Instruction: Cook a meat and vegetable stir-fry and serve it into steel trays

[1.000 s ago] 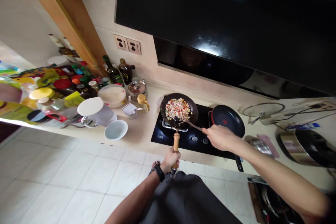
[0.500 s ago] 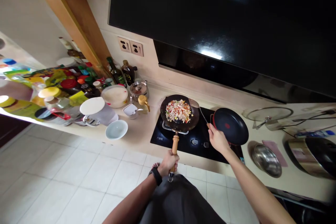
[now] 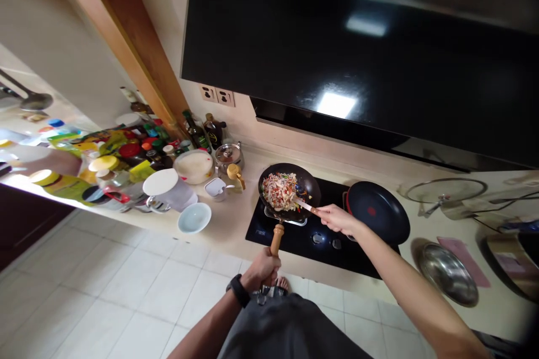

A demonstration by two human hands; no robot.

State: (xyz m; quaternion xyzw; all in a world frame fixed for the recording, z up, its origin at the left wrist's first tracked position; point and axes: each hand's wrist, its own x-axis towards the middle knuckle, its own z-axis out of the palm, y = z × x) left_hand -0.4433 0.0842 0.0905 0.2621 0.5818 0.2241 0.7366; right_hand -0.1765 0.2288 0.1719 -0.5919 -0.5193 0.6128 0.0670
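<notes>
A black wok (image 3: 309, 184) full of chopped mixed food (image 3: 278, 190) sits on the left burner of the black hob (image 3: 303, 233). My left hand (image 3: 261, 270), with a dark watch on the wrist, is closed round the wok's wooden handle (image 3: 275, 232). My right hand (image 3: 337, 217) is closed on the handle of a metal spatula (image 3: 305, 205), whose blade lies in the food at the wok's right side.
An empty dark frying pan (image 3: 377, 212) sits on the right burner. A steel bowl (image 3: 447, 273), a glass lid (image 3: 446, 190) and a cooker pot (image 3: 514, 258) stand to the right. A small white bowl (image 3: 194, 217), a jug (image 3: 167, 190), bottles and jars crowd the left counter.
The spatula was outside the wok at its far right rim half a second ago; my right hand has brought it back into the food. The camera view has tilted upward.
</notes>
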